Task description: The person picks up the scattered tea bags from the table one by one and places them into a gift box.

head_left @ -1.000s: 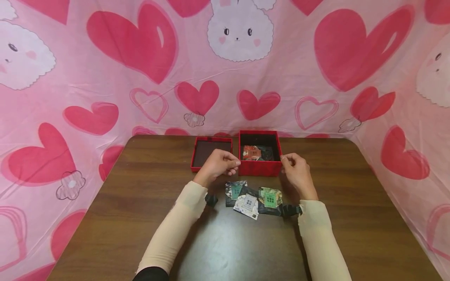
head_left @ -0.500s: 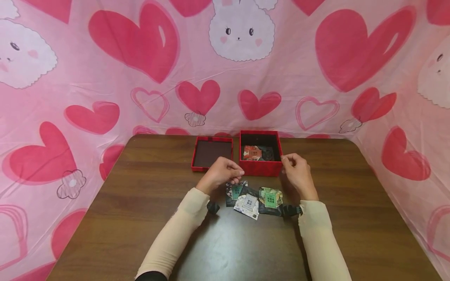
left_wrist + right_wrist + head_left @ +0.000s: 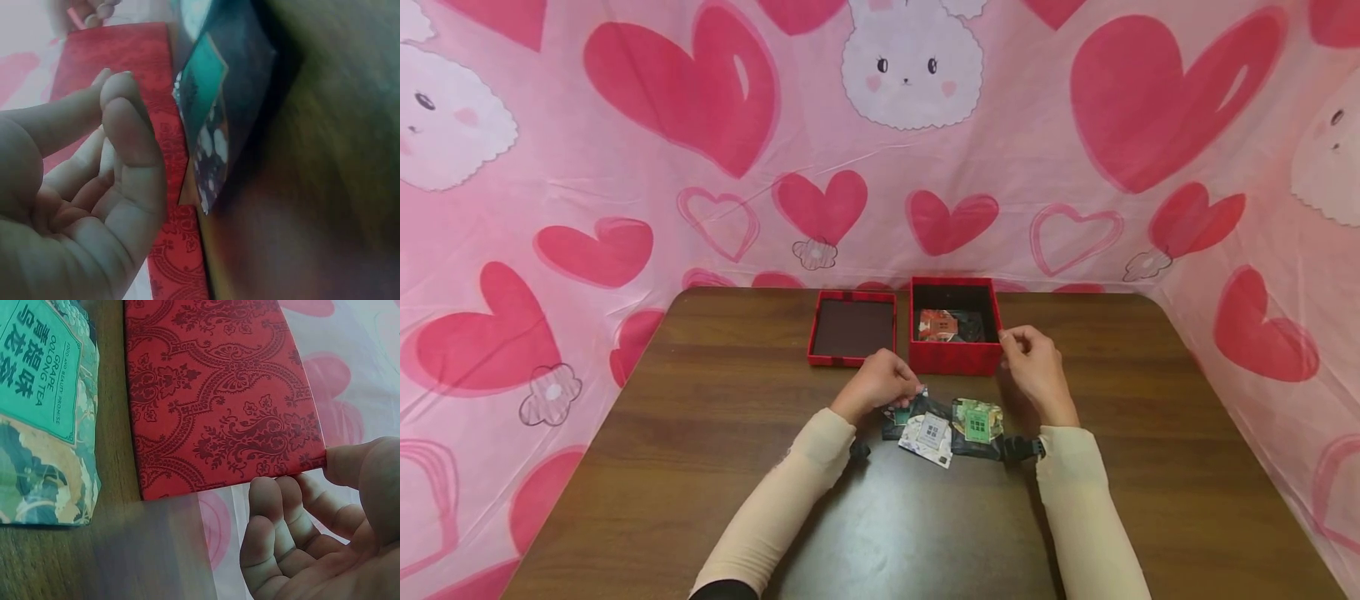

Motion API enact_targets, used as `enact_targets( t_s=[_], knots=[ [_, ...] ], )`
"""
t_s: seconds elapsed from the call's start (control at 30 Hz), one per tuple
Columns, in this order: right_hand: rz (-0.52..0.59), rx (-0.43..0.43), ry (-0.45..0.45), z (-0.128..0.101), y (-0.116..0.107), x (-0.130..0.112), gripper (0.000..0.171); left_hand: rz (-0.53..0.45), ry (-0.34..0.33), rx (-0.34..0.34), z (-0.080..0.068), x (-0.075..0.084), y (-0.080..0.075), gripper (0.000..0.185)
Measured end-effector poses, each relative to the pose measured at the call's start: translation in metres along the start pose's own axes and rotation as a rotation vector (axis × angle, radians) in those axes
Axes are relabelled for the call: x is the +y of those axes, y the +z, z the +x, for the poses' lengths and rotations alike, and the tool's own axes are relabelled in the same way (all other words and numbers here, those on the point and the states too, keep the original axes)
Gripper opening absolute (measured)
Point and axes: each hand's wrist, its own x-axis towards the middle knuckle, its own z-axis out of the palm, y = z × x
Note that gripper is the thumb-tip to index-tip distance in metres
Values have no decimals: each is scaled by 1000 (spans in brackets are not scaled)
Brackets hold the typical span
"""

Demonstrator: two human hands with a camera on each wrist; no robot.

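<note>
My right hand (image 3: pixel 1036 371) grips the near right corner of the open red box (image 3: pixel 955 358), thumb at its rim and fingers at its side. A tea sachet with a red label (image 3: pixel 936 325) lies inside. Over the table, my left hand (image 3: pixel 878 385) hovers at the top of the teal-labelled tea sachet (image 3: pixel 895 427), partly hiding it. In the left wrist view its fingers curl loosely with nothing visible between them, beside the teal sachet (image 3: pixel 212 125). A lavender-labelled sachet (image 3: pixel 928 433) overlaps the teal one; a green-labelled grape oolong tea sachet (image 3: pixel 977 427) lies to the right.
The red box lid (image 3: pixel 838 362) lies upturned left of the box, its dark inside showing. Both stand near the back of the brown wooden table (image 3: pixel 715 442). A pink heart-patterned cloth (image 3: pixel 1030 150) hangs behind and at both sides.
My left hand has come away from the left side of the box, moving down towards me to the teal sachet. My right hand stays at the box corner.
</note>
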Motion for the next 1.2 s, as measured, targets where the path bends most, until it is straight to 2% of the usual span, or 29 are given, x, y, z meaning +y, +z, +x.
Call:
enact_targets(
  t_s=[0.33,0.67,0.83,1.0,1.1,1.2],
  knots=[
    [-4,9,1,2,1,1,38,287,7,13,5,2,12,14],
    [-6,7,-12,1,2,1,40,473,52,77,6,5,16,20],
    [-4,1,-3,0,1,1,40,475,71,80,6,6,16,18],
    [-5,8,-6,0,1,0,39,479,128,87,3,8,14,28],
    [-6,14,-13,0,1,1,38,424,125,66,2,10,12,26],
    [-7,16,-16,0,1,1,38,327,85,31,1,9,10,22]
  ],
)
